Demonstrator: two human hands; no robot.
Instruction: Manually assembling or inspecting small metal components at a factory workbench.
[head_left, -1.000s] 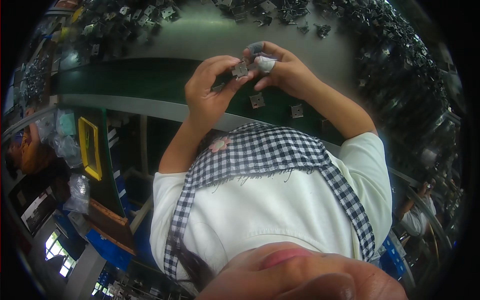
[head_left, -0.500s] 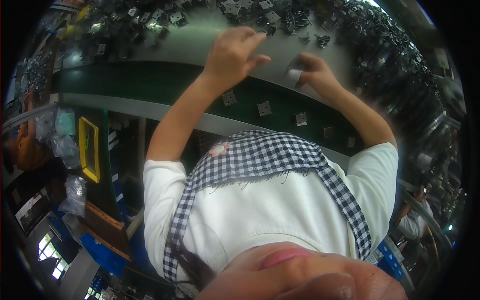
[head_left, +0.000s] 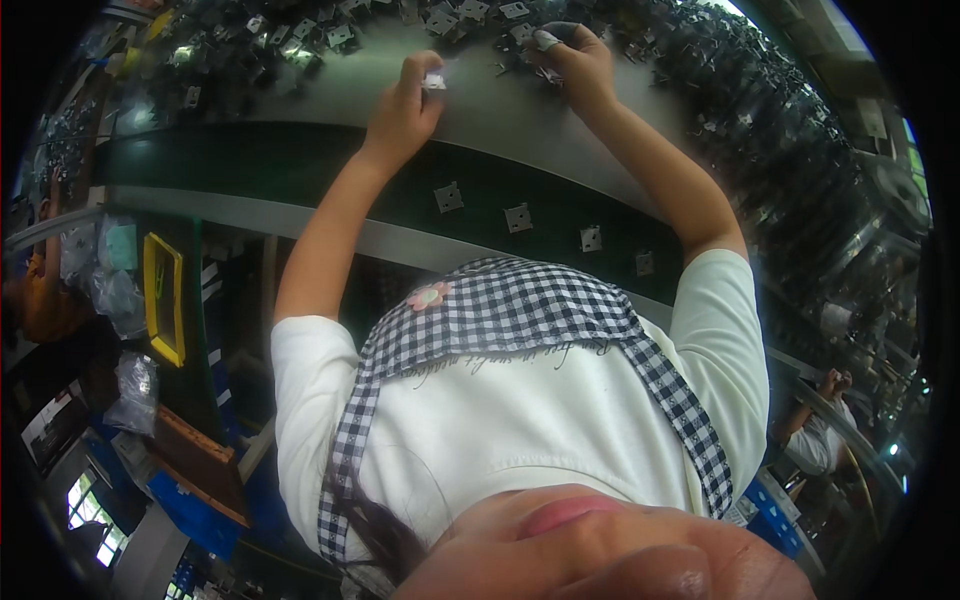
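Left hand (head_left: 402,112): I am pinching one small metal plate (head_left: 435,81) above the grey worktop (head_left: 485,115). Right hand (head_left: 585,72): I am reaching in among loose metal parts (head_left: 520,34); whether it is grasping any, I cannot tell. Nearer me, four similar plates (head_left: 518,217) are lying spaced along the green strip (head_left: 290,150). Apparently I am gathering pieces; separating one is calling for a fine pinch.

Between my left hand (head_left: 400,122) and right hand (head_left: 586,74) I have bare bench (head_left: 500,118); heaped parts (head_left: 440,22) crowd its far and right edges, and four plates (head_left: 517,218) interrupt the belt (head_left: 250,165) nearer me.
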